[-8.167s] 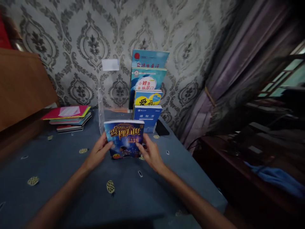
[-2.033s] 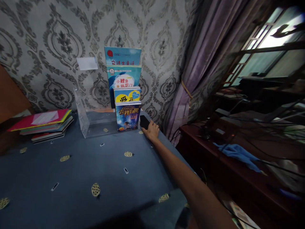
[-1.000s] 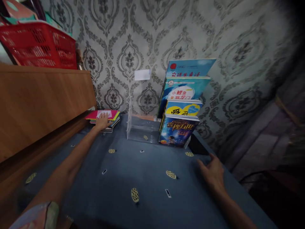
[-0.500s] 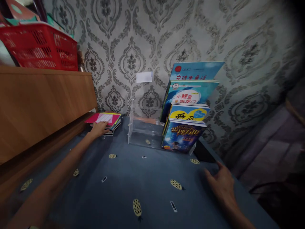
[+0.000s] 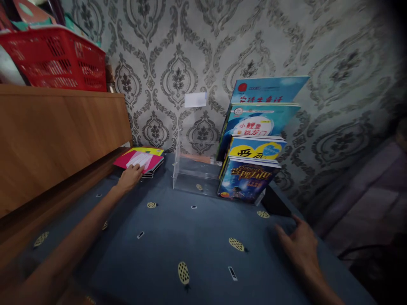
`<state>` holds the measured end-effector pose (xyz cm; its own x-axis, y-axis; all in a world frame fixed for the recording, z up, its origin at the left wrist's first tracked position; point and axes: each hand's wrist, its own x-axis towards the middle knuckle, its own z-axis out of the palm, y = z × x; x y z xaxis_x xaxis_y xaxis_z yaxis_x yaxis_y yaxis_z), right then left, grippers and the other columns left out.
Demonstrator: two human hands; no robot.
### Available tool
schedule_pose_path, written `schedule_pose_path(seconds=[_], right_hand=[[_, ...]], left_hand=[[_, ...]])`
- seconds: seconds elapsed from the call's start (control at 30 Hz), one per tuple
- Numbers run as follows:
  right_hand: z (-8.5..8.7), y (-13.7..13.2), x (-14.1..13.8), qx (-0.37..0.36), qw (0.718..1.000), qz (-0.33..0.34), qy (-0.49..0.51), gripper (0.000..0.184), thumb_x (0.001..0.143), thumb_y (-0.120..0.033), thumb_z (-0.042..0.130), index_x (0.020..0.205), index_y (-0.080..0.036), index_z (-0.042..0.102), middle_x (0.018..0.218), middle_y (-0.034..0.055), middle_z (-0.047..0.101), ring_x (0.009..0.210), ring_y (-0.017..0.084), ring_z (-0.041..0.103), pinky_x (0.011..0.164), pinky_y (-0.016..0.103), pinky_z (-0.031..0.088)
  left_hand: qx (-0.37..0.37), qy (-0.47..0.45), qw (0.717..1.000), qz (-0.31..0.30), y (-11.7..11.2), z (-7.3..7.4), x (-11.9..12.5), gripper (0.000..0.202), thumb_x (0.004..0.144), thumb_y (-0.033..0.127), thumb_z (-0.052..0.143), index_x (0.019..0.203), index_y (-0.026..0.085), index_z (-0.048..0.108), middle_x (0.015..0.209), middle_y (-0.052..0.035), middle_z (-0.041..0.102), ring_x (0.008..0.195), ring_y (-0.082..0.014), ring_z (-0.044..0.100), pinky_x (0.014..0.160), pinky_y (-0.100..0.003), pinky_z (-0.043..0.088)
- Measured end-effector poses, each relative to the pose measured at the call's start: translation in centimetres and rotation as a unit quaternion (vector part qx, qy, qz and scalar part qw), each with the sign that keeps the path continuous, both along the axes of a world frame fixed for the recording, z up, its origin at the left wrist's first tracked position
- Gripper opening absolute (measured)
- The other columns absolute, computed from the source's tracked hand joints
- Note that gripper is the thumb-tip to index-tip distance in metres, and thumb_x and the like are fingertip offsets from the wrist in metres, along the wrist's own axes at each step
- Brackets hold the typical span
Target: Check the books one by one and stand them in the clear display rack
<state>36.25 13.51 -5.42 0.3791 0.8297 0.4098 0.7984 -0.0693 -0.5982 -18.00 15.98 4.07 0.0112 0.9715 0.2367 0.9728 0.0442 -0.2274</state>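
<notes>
My left hand (image 5: 131,177) grips the near edge of a pink book (image 5: 149,164), fingers over its cover and thumb side hidden. The pink book has a pale patch on its front and lies askew on top of a small stack, with a yellow book (image 5: 154,151) showing behind it. My right hand (image 5: 300,245) is at the table's right edge, thumb and fingers apart, holding nothing. It is closest to a black flat object (image 5: 276,202). Between the hands stands a clear acrylic rack (image 5: 193,186), its right side filled with tiered books (image 5: 249,180).
A blue patterned cloth (image 5: 165,245) covers the table. At left, a wooden cabinet (image 5: 63,135) carries a red plastic basket (image 5: 54,55). Patterned wallpaper (image 5: 178,55) rises behind the rack, and a white label (image 5: 195,99) appears above the rack's left side.
The pink book has slid and turned toward me on the stack, baring more yellow behind it. My left hand shifted slightly with it. My right hand stays at the table edge.
</notes>
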Motion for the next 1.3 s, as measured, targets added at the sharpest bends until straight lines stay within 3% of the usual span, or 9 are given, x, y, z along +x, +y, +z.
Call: schedule_pose_path(seconds=[0.1,0.23,0.4,0.57,0.67,0.87,1.07,1.17,1.3], right_hand=[[-0.1,0.1,-0.1,0.005,1.000,0.002,0.004,0.067,0.066,-0.055,0.047,0.121,-0.016,0.054,0.063,0.0050,0.046,0.082,0.043,0.059,0.084,0.057,0.047],[-0.8,0.3,0.1,0.011,1.000,0.013,-0.003,0.071,0.065,-0.059,0.048,0.119,-0.014,0.056,0.063,0.0026,0.043,0.082,0.043,0.058,0.085,0.060,0.047],[-1.3,0.0,-0.4,0.043,0.999,-0.005,-0.015,0.061,0.068,-0.054,0.050,0.113,-0.014,0.058,0.077,0.0078,0.052,0.090,0.040,0.059,0.087,0.058,0.047],[0.4,-2.2,-2.7,0.134,0.987,0.063,-0.056,0.038,0.080,-0.045,0.048,0.103,-0.017,0.061,0.094,0.0150,0.063,0.097,0.037,0.060,0.089,0.056,0.048],[1.6,-3.7,-5.5,0.128,0.967,0.214,-0.048,0.025,0.090,-0.038,0.048,0.101,-0.021,0.063,0.099,0.0121,0.068,0.099,0.030,0.064,0.087,0.047,0.053],[1.8,-5.7,-12.0,0.071,0.874,0.472,-0.089,0.024,0.096,-0.026,0.048,0.108,-0.022,0.068,0.121,0.0128,0.068,0.113,0.026,0.063,0.097,0.049,0.052],[0.7,-7.0,-15.2,0.031,0.853,0.498,-0.155,0.039,0.098,-0.029,0.047,0.134,-0.018,0.059,0.141,0.0172,0.058,0.133,0.029,0.052,0.109,0.054,0.045],[0.5,-7.8,-15.8,0.015,0.860,0.475,-0.184,0.042,0.100,-0.028,0.041,0.138,-0.017,0.056,0.143,0.0175,0.056,0.137,0.030,0.049,0.112,0.055,0.042],[1.1,-8.0,-16.7,-0.029,0.862,0.461,-0.210,0.044,0.101,-0.027,0.038,0.139,-0.013,0.054,0.145,0.0194,0.054,0.140,0.030,0.046,0.114,0.056,0.039]], left_hand=[[-0.014,-0.034,0.998,-0.054,-5.1,-2.4,-0.4,0.046,0.102,0.024,0.036,0.146,0.022,0.047,0.130,-0.0120,0.061,0.114,-0.0264,0.056,0.100,-0.037,0.047],[-0.085,-0.107,0.960,-0.243,-13.3,-6.0,-0.1,0.045,0.104,0.028,0.037,0.149,0.034,0.044,0.140,-0.0045,0.059,0.127,-0.0234,0.056,0.106,-0.038,0.048],[-0.077,-0.163,0.925,-0.334,-19.0,-7.1,1.4,0.049,0.105,0.033,0.040,0.152,0.044,0.035,0.153,0.0013,0.048,0.140,-0.0248,0.046,0.113,-0.045,0.044],[-0.085,-0.199,0.895,-0.391,-18.7,-7.4,2.9,0.051,0.104,0.029,0.042,0.152,0.044,0.033,0.152,0.0023,0.049,0.143,-0.0235,0.042,0.114,-0.047,0.044],[-0.118,-0.209,0.863,-0.444,-18.1,-7.0,5.1,0.052,0.102,0.029,0.047,0.152,0.042,0.036,0.154,0.0013,0.046,0.145,-0.0238,0.038,0.116,-0.047,0.041],[-0.205,-0.232,0.808,-0.501,-15.3,-5.2,9.9,0.046,0.102,0.031,0.050,0.147,0.042,0.045,0.155,0.0018,0.044,0.147,-0.0229,0.034,0.123,-0.045,0.031],[-0.258,-0.272,0.771,-0.515,-13.4,-4.9,11.0,0.060,0.090,0.048,0.067,0.146,0.036,0.048,0.155,-0.0038,0.045,0.147,-0.0263,0.036,0.122,-0.049,0.028],[-0.256,-0.293,0.790,-0.474,-12.7,-5.4,10.6,0.065,0.088,0.059,0.064,0.146,0.033,0.049,0.156,-0.0058,0.044,0.144,-0.0260,0.041,0.120,-0.046,0.032],[-0.166,-0.276,0.879,-0.352,-10.0,-6.5,10.6,0.056,0.101,0.055,0.040,0.146,0.022,0.049,0.155,-0.0107,0.044,0.144,-0.0235,0.040,0.118,-0.043,0.036]])
